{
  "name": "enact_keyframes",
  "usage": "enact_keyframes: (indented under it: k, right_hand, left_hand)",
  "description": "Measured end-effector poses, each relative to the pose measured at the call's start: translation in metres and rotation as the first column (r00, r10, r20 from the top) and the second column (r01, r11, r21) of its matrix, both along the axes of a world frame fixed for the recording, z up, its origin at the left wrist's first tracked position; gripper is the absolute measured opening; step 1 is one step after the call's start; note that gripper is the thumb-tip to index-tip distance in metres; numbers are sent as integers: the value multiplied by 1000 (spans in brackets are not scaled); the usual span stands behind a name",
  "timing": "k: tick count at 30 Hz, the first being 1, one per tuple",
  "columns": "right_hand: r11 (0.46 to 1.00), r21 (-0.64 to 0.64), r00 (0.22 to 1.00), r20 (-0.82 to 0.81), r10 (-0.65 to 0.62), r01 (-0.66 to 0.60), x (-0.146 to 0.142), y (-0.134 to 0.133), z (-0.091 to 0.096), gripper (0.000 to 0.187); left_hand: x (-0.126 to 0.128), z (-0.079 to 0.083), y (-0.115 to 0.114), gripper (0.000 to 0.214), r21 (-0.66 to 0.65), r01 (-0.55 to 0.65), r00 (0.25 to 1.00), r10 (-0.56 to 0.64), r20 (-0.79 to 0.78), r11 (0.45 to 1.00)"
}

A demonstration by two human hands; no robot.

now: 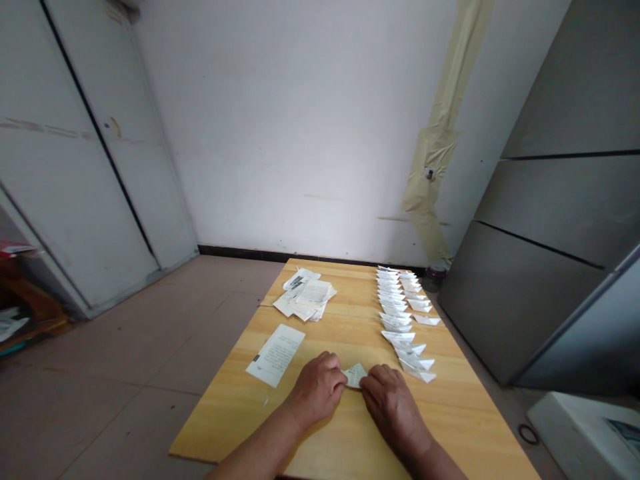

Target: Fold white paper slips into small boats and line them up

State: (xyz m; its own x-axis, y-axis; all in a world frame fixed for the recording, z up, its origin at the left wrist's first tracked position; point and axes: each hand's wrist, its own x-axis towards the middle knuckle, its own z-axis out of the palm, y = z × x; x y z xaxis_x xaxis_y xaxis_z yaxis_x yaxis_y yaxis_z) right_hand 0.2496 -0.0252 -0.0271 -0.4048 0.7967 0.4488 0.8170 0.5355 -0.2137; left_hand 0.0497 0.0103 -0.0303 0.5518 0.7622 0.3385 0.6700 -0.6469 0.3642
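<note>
Between my hands is a small folded piece of printed paper (355, 375), its top coming to a point. My left hand (320, 387) pinches its left corner, and my right hand (389, 400) has curled fingers closed on the right corner. Both hands are low over the wooden table (345, 440). To the left of my left hand lies a flat printed sheet (277, 355). Several folded paper boats (395, 313) stand in two rows along the right side, the nearest ones just beyond my right hand. My palms and thumbs are mostly hidden.
A loose pile of printed papers (307, 295) lies at the table's far left. A white wall (310, 133) rises behind the table. Grey cabinet panels (550, 267) stand on the right, with a white box (585, 433) on the floor. A pale cupboard (75, 167) is at left.
</note>
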Motion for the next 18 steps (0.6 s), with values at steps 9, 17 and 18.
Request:
enact_keyframes:
  k: [9,17,18]
  right_hand:
    - [988,-133,978,-180,-102,78,6,0,-2,23]
    - [963,-48,948,-166,-270,266,-5,1,-7,24]
    - [959,-26,945,-162,-282,282,-6,0,-7,24]
  left_hand:
    - [7,10,5,18,-294,-160,982,183,53,942]
    - [14,17,16,17,-320,-284,959,259,-119,904]
    - [15,19,16,17,-316,-295,955,264,-139,902]
